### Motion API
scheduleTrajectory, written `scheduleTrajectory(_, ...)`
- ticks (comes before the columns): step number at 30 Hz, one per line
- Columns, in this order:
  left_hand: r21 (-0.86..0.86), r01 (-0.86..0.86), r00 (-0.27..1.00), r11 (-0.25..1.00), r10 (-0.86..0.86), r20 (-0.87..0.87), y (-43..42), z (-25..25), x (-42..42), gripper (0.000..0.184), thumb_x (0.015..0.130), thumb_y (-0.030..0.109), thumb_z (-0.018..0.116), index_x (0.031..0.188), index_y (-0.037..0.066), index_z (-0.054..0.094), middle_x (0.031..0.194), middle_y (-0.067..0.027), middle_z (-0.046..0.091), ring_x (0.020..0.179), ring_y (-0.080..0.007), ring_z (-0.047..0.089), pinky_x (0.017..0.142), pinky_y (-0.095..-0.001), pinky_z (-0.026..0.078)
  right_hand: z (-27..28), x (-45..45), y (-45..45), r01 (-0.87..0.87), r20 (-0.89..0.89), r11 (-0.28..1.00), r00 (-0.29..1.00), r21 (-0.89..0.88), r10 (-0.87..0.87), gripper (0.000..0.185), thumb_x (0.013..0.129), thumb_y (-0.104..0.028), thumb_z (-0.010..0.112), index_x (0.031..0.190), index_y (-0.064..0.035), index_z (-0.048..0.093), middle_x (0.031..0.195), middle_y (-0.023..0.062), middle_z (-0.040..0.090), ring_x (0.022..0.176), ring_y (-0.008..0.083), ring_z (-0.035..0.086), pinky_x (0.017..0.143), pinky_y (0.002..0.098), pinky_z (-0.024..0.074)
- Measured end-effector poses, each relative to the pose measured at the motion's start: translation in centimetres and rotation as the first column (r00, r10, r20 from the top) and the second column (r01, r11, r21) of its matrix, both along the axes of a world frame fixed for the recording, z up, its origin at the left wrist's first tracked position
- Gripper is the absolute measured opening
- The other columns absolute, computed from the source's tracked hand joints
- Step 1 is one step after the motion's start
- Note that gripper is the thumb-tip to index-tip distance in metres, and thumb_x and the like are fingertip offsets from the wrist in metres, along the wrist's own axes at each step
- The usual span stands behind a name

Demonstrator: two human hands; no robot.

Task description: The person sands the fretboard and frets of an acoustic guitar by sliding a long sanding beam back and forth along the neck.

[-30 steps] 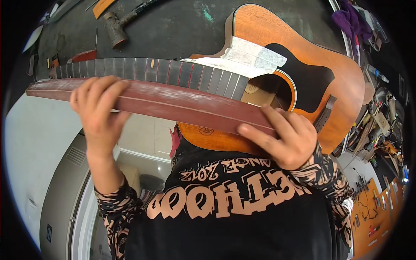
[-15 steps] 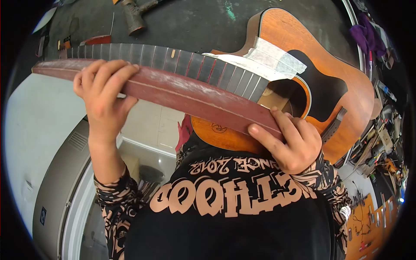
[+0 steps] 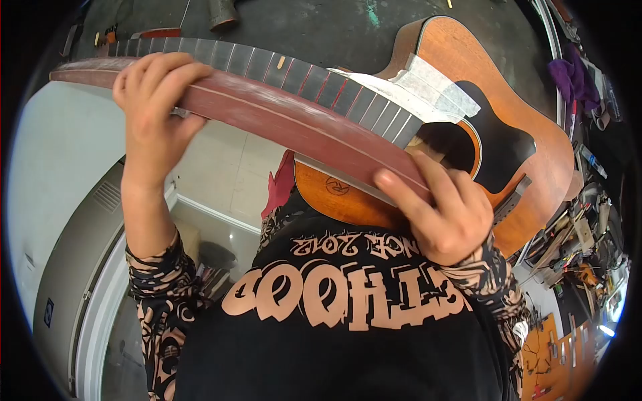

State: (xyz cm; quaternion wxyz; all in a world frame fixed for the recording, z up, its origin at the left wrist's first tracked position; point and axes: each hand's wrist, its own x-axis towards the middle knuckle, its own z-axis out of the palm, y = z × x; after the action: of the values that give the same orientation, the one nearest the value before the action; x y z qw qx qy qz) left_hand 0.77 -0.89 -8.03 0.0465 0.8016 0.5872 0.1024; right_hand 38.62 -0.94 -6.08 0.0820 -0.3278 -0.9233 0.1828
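A long dark-red sanding beam (image 3: 294,123), dusted white along its top, lies lengthwise over the near side of the guitar's dark fretboard (image 3: 264,63). My left hand (image 3: 152,100) is wrapped around the beam toward its left end, fingers over the top and thumb underneath. At the right end, my right hand (image 3: 448,210) grips it between thumb and fingers, beside the sound hole (image 3: 445,144). The guitar (image 3: 461,50) has an orange-brown body and a black pickguard (image 3: 505,144). Whitish tape (image 3: 435,87) covers the top beside the fretboard's end.
The dark work surface (image 3: 314,27) extends behind the guitar, with a hammer-like tool (image 3: 223,13) at its far side. A purple cloth (image 3: 574,77) hangs at the right, above many cluttered tools (image 3: 568,234). Light floor tiles (image 3: 227,157) show below the beam.
Both hands and the sanding beam have shifted slightly left relative to the guitar, toward the far end of the neck. The camera view has tilted a little. Both hands keep their grip.
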Motion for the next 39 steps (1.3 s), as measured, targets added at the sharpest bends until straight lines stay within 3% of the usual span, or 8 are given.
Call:
scheduleTrajectory(1, -0.009, 0.022, 1.0, 1.0, -0.021, 0.007, -0.1, 0.1, 1.6, 0.047, 0.06, 0.015, 0.081, 0.106, 0.02, 0.071, 0.108, 0.0026, 0.066, 0.114, -0.0232, 0.057, 0.107, -0.0474, 0.03, -1.1, 1.6, -0.7, 0.011, -0.024, 0.991, 1.0, 0.131, -0.008, 0.056, 0.084, -0.016, 0.069, 0.137, -0.0314, 0.069, 0.105, 0.0087, 0.071, 0.073, 0.0156, 0.061, 0.06, 0.0255, 0.0516)
scheduleTrajectory(5, -0.034, 0.053, 0.996, 0.998, -0.05, 0.073, -1.6, -0.1, 7.4, 0.048, 0.059, 0.016, 0.081, 0.106, 0.02, 0.07, 0.106, 0.0021, 0.065, 0.111, -0.0223, 0.058, 0.109, -0.0474, 0.029, -1.1, 7.4, -2.0, -0.013, 0.001, 0.992, 1.0, 0.122, 0.013, 0.057, 0.083, -0.016, 0.07, 0.138, -0.0304, 0.069, 0.106, 0.0099, 0.071, 0.073, 0.0163, 0.061, 0.06, 0.0251, 0.051)
scheduleTrajectory(9, -0.014, 0.012, 0.998, 1.0, -0.011, 0.059, -0.1, -0.2, 1.3, 0.051, 0.056, 0.018, 0.082, 0.105, 0.021, 0.07, 0.107, 0.0037, 0.064, 0.109, -0.0208, 0.059, 0.107, -0.0483, 0.03, -0.7, 1.5, -0.8, -0.009, -0.049, 0.997, 0.999, 0.077, 0.013, 0.048, 0.078, -0.009, 0.073, 0.125, -0.0195, 0.074, 0.11, 0.0179, 0.073, 0.073, 0.0228, 0.065, 0.061, 0.0316, 0.0527)
scheduleTrajectory(13, -0.029, 0.03, 0.998, 0.999, -0.028, 0.06, 0.4, 0.1, 0.2, 0.05, 0.056, 0.018, 0.081, 0.105, 0.021, 0.07, 0.107, 0.0036, 0.065, 0.109, -0.0213, 0.059, 0.107, -0.0485, 0.03, -1.5, 0.9, -0.2, -0.02, -0.056, 0.988, 0.998, 0.15, 0.029, 0.056, 0.083, -0.014, 0.069, 0.137, -0.0281, 0.069, 0.104, 0.0094, 0.071, 0.072, 0.0143, 0.059, 0.058, 0.0252, 0.0485)
scheduleTrajectory(18, -0.048, 0.045, 0.995, 0.998, -0.04, 0.092, -1.5, 0.2, 7.6, 0.049, 0.069, 0.049, 0.082, 0.105, 0.017, 0.069, 0.109, 0.0003, 0.065, 0.11, -0.0248, 0.059, 0.107, -0.0499, 0.03, -1.2, 8.6, -1.4, -0.066, -0.006, 0.985, 0.998, 0.159, 0.068, 0.057, 0.082, -0.015, 0.072, 0.137, -0.0287, 0.069, 0.106, 0.0121, 0.073, 0.073, 0.0154, 0.061, 0.058, 0.0255, 0.0489)
scheduleTrajectory(21, 0.042, 0.042, 0.999, 0.998, -0.043, 0.005, -0.1, -0.5, 1.3, 0.06, 0.069, 0.065, 0.076, 0.105, 0.019, 0.07, 0.106, 0.0011, 0.064, 0.108, -0.0236, 0.058, 0.107, -0.0513, 0.03, -1.3, 1.6, -0.7, -0.02, -0.053, 0.992, 0.998, 0.126, 0.026, 0.059, 0.083, -0.014, 0.07, 0.14, -0.0295, 0.067, 0.106, 0.0115, 0.072, 0.071, 0.0146, 0.059, 0.057, 0.024, 0.0472)
scheduleTrajectory(36, 0.056, 0.06, 0.998, 0.997, -0.061, 0.012, 1.1, -0.6, -1.7, 0.067, 0.061, 0.068, 0.079, 0.106, 0.019, 0.071, 0.106, 0.0009, 0.064, 0.109, -0.024, 0.058, 0.106, -0.048, 0.03, -0.7, 0.4, 0.9, -0.053, -0.038, 0.998, 0.998, 0.028, 0.054, 0.05, 0.081, -0.013, 0.079, 0.129, -0.0259, 0.073, 0.111, 0.0154, 0.073, 0.07, 0.0179, 0.061, 0.059, 0.028, 0.0515)
scheduleTrajectory(39, 0.014, 0.056, 0.998, 0.998, -0.056, 0.028, -0.3, -0.2, 4.6, 0.068, 0.061, 0.068, 0.079, 0.106, 0.018, 0.071, 0.108, 0.0007, 0.066, 0.109, -0.0244, 0.059, 0.106, -0.0474, 0.03, -0.4, 5.2, -0.5, -0.025, -0.02, 0.999, 0.999, 0.037, 0.026, 0.045, 0.084, -0.014, 0.077, 0.128, -0.023, 0.073, 0.11, 0.0148, 0.073, 0.069, 0.0184, 0.061, 0.06, 0.0292, 0.0525)
